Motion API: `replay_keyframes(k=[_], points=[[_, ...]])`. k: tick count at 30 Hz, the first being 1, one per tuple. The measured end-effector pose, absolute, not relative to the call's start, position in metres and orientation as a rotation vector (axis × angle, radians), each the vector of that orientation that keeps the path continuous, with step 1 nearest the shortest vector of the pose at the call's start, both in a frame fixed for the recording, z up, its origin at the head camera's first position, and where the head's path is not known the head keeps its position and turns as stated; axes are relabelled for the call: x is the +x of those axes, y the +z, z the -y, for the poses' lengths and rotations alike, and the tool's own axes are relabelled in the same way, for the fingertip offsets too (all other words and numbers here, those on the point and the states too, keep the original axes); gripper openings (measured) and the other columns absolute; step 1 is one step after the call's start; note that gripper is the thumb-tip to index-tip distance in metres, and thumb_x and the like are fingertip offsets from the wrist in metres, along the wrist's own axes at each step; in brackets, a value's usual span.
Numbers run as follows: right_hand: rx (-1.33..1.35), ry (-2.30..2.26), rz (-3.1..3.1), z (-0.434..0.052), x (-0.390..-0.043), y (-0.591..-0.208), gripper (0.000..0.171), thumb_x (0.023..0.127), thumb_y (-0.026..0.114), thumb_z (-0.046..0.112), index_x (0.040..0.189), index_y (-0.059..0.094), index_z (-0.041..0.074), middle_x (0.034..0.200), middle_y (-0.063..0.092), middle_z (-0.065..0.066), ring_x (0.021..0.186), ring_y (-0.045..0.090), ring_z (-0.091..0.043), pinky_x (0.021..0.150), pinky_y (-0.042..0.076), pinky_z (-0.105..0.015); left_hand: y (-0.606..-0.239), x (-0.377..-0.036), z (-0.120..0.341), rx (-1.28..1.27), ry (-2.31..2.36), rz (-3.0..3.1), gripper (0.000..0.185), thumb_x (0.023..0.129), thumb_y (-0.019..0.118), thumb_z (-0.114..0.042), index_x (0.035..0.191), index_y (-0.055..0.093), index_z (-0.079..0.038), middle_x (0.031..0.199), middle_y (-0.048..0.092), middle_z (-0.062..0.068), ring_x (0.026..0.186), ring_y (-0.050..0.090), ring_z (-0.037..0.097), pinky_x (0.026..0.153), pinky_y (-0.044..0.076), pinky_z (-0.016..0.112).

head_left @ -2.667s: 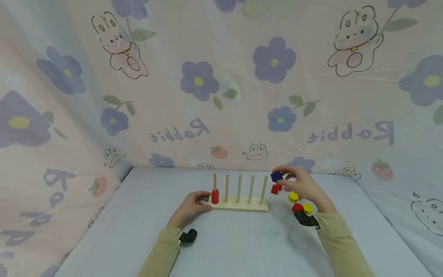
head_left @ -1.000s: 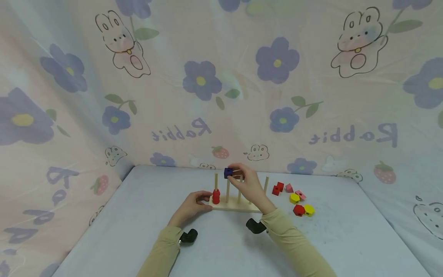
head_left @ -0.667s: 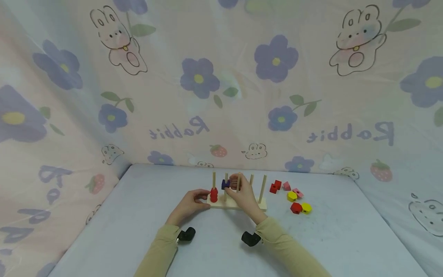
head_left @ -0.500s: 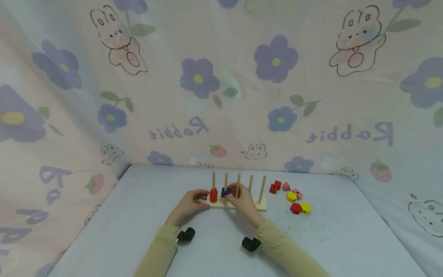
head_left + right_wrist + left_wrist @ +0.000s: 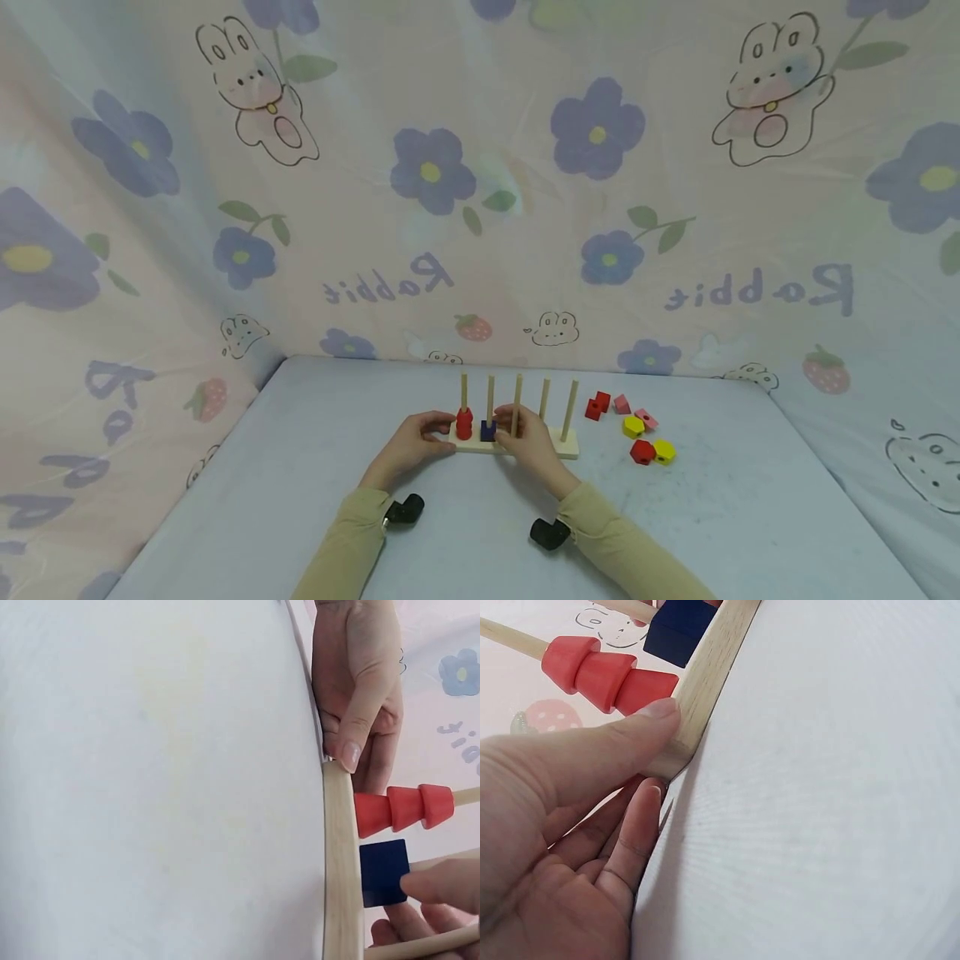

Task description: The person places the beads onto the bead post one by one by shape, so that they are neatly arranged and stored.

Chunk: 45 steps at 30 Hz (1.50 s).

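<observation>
A pale wooden peg board (image 5: 567,446) with several upright pegs stands on the table. My left hand (image 5: 415,440) grips its left end, thumb (image 5: 641,731) on the front edge and fingers behind. Three tapered red beads (image 5: 405,808) are stacked on the leftmost peg, close to that hand. On the second peg a dark blue cube (image 5: 488,431) sits down at the base. My right hand (image 5: 528,442) pinches the cube from its right side; in the right wrist view the thumb (image 5: 442,885) lies at its upper edge with fingers behind. The third peg passes in front of this hand.
Right of the board lie loose pieces: two red cubes (image 5: 597,406), pink blocks (image 5: 622,404), two yellow hexagonal beads (image 5: 633,427) and a red bead (image 5: 642,452). A patterned rabbit-and-flower curtain (image 5: 517,208) hangs behind and left of the white table (image 5: 465,542).
My right hand carried the blue cube from the loose pieces at right to the second peg and slid it down to the base. The left hand kept its grip on the board.
</observation>
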State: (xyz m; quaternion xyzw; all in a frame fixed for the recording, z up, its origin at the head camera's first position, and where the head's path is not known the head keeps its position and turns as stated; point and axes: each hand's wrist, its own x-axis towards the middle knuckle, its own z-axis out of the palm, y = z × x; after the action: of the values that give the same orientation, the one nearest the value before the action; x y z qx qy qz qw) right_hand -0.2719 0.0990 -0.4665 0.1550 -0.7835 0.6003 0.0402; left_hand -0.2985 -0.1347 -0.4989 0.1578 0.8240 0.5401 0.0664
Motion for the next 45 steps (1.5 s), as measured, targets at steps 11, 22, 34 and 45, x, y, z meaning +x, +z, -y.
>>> replay_keyframes(k=[11,22,34,45], points=[[0.437,1.744,2.472,-0.12,-0.263,-0.483,0.053,0.081,0.067,-0.01,0.13,0.048,-0.007,0.121,0.059,-0.024,0.116,0.053,-0.038,0.098,0.039,-0.048,-0.502,-0.299,0.135,0.431,1.582,-2.507,0.05,0.079,0.078,-0.014,0.125,0.06,-0.007,0.106,0.062,0.004,0.086,0.058,0.019,0.081,0.048,0.036],[0.439,1.684,2.606,-0.173,-0.235,-0.472,0.047,0.084,0.067,-0.007,0.128,0.051,-0.002,0.119,0.06,-0.018,0.111,0.055,-0.035,0.096,0.042,-0.049,-0.504,-0.299,0.136,0.42,1.591,-2.497,0.051,0.079,0.079,-0.015,0.126,0.059,-0.007,0.106,0.062,0.004,0.086,0.058,0.018,0.081,0.048,0.035],[0.303,1.349,2.629,-0.236,-0.246,-0.456,0.042,0.084,0.069,-0.004,0.124,0.054,-0.003,0.115,0.062,-0.017,0.107,0.057,-0.034,0.09,0.046,-0.049,-0.505,-0.299,0.139,0.401,1.564,-2.531,0.051,0.079,0.079,-0.017,0.126,0.06,-0.01,0.106,0.062,0.004,0.087,0.058,0.018,0.082,0.048,0.035],[0.32,1.299,2.583,-0.26,-0.276,-0.461,0.043,0.084,0.066,-0.007,0.124,0.053,-0.007,0.117,0.059,-0.025,0.109,0.056,-0.04,0.091,0.044,-0.054,-0.501,-0.299,0.136,0.441,1.581,-2.509,0.051,0.08,0.078,-0.016,0.126,0.059,-0.007,0.106,0.062,0.005,0.087,0.059,0.018,0.082,0.048,0.036]])
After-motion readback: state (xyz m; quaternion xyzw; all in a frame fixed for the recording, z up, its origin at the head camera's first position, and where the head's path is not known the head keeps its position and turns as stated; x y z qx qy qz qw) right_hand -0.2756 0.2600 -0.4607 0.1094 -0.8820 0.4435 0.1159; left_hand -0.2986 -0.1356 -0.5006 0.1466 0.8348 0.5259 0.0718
